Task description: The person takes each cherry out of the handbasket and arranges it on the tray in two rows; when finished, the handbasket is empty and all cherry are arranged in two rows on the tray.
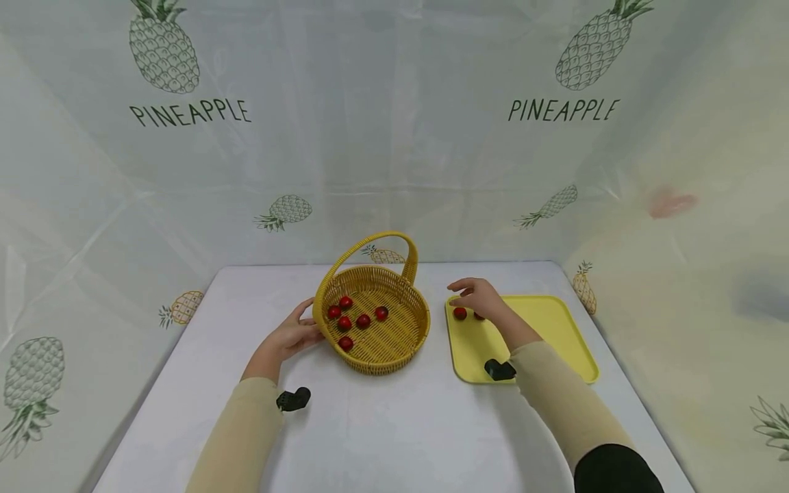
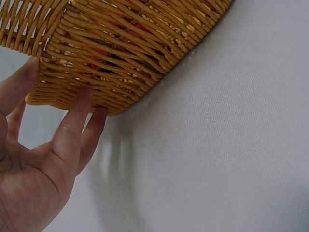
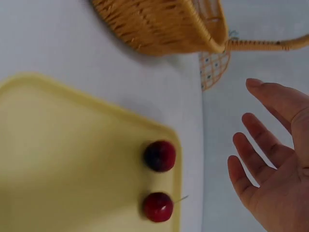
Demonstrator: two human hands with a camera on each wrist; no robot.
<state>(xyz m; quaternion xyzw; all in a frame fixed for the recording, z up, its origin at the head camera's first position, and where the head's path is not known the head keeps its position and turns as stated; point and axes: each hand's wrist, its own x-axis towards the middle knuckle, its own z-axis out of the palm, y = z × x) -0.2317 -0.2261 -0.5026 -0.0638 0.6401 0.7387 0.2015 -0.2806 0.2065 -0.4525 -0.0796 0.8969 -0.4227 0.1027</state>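
Observation:
A round yellow wicker basket point(image 1: 397, 342) with an arched handle stands on the table, several dark red cherries point(image 1: 363, 321) lying inside it. My left hand point(image 1: 294, 335) is at the basket's left side. In the left wrist view its fingertips touch the woven outer wall, the fingers point(image 2: 72, 128) fairly straight. Over the far left corner of a yellow tray point(image 1: 555, 329) hovers my right hand point(image 1: 481, 298). Its fingers are spread and loosely bent, with nothing between them. Two cherries, one of them point(image 3: 158, 207) showing a thin stem, lie in that tray corner below the hand.
The tray sits to the right of the basket on a white-covered table point(image 1: 407, 424). A pale curtain point(image 1: 394, 137) printed with pineapples hangs behind and at both sides. The basket's handle point(image 1: 370, 239) rises at its far left side.

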